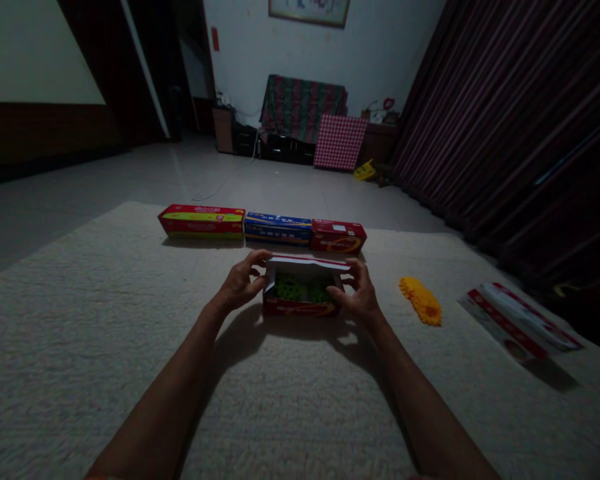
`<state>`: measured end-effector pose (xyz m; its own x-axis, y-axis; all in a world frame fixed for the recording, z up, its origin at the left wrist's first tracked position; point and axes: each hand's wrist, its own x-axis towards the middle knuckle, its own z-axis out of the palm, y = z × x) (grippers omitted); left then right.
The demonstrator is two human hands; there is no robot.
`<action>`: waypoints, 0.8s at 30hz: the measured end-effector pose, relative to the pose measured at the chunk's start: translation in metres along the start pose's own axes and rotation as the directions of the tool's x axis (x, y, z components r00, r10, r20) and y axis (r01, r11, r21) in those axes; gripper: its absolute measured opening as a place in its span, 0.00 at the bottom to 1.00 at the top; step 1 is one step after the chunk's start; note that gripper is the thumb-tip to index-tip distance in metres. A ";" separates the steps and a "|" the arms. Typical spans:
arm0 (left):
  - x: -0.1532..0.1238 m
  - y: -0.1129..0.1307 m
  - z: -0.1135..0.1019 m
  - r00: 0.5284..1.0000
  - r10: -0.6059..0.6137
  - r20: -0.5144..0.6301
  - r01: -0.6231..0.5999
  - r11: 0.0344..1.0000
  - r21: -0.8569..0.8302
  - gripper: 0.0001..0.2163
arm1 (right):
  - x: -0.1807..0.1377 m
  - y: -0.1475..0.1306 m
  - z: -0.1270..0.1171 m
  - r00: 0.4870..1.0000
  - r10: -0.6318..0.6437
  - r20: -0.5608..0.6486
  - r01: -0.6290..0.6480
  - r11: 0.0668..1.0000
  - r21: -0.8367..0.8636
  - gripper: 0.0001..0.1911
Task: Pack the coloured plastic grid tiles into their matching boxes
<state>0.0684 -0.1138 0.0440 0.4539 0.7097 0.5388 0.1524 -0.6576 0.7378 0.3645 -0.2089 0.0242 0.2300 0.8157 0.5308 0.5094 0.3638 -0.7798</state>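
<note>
A red cardboard box (300,309) sits on the pale mat in front of me, its lid (310,261) raised and the white inside showing. Bumpy green things (289,287) lie in it; their kind is hard to make out in the dim light. My left hand (241,281) grips the box's left end, fingers at the lid's corner and thumb by the white side flap. At the right end, my right hand (359,293) has its fingers on the lid's corner and its thumb over the front rim.
Behind it, a red-and-yellow box (205,223), a blue box (278,229) and another red box (337,237) stand in a row. To the right lie a bumpy orange object (421,301) and a flattened-looking red-and-white carton (523,321) on the mat (130,347).
</note>
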 end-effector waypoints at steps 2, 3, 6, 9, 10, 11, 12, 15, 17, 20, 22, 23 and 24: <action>-0.008 0.006 -0.002 1.000 0.029 -0.001 -0.028 0.998 0.049 0.21 | -0.006 0.000 0.000 1.000 -0.015 -0.006 0.015 0.999 0.045 0.33; -0.012 0.008 -0.003 0.999 0.038 0.003 -0.038 0.997 0.069 0.21 | -0.009 0.000 0.000 1.000 -0.019 -0.006 0.020 0.998 0.058 0.31; -0.021 0.014 -0.005 0.998 0.069 -0.002 -0.068 0.995 0.079 0.17 | -0.016 0.000 -0.001 1.000 -0.029 -0.011 0.029 0.997 0.067 0.24; -0.024 0.012 0.000 0.994 0.095 -0.053 -0.094 0.995 0.020 0.09 | -0.020 0.000 -0.002 0.998 -0.053 -0.013 0.054 0.997 0.051 0.17; -0.023 0.009 0.002 0.993 0.101 -0.069 -0.101 0.995 0.003 0.07 | -0.020 0.000 -0.002 0.998 -0.064 -0.013 0.065 0.997 0.043 0.15; -0.023 0.007 0.004 0.991 0.106 -0.079 -0.107 0.994 -0.006 0.06 | -0.021 0.000 -0.002 0.997 -0.073 -0.012 0.074 0.997 0.034 0.14; -0.023 0.005 0.006 0.990 0.111 -0.085 -0.112 0.994 -0.008 0.06 | -0.021 0.000 -0.001 0.997 -0.080 -0.011 0.080 0.996 0.027 0.12; -0.022 0.000 0.011 0.988 0.118 -0.096 -0.117 0.993 0.014 0.07 | -0.022 -0.003 0.001 0.997 -0.081 -0.019 0.081 0.997 0.010 0.09; -0.023 -0.001 0.013 0.988 0.118 -0.098 -0.116 0.993 0.027 0.08 | -0.021 -0.004 0.002 0.996 -0.083 -0.026 0.083 0.997 -0.001 0.08; -0.023 0.000 0.012 0.988 0.120 -0.098 -0.116 0.992 0.045 0.10 | -0.020 -0.006 0.003 0.996 -0.087 -0.036 0.087 0.996 -0.009 0.08; -0.023 0.002 0.011 0.988 0.125 -0.094 -0.120 0.991 0.060 0.10 | -0.020 -0.007 0.003 0.996 -0.083 -0.034 0.083 0.997 -0.009 0.08; -0.023 0.003 0.010 0.988 0.128 -0.088 -0.123 0.990 0.067 0.09 | -0.020 -0.007 0.002 0.996 -0.080 -0.032 0.079 0.997 -0.012 0.08; -0.023 0.004 0.010 0.988 0.130 -0.082 -0.125 0.990 0.071 0.08 | -0.020 -0.007 0.002 0.997 -0.075 -0.030 0.074 0.997 -0.017 0.08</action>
<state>0.0673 -0.1353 0.0305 0.3965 0.6363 0.6618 0.1570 -0.7572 0.6340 0.3547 -0.2265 0.0186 0.2161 0.7723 0.5974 0.5390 0.4158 -0.7325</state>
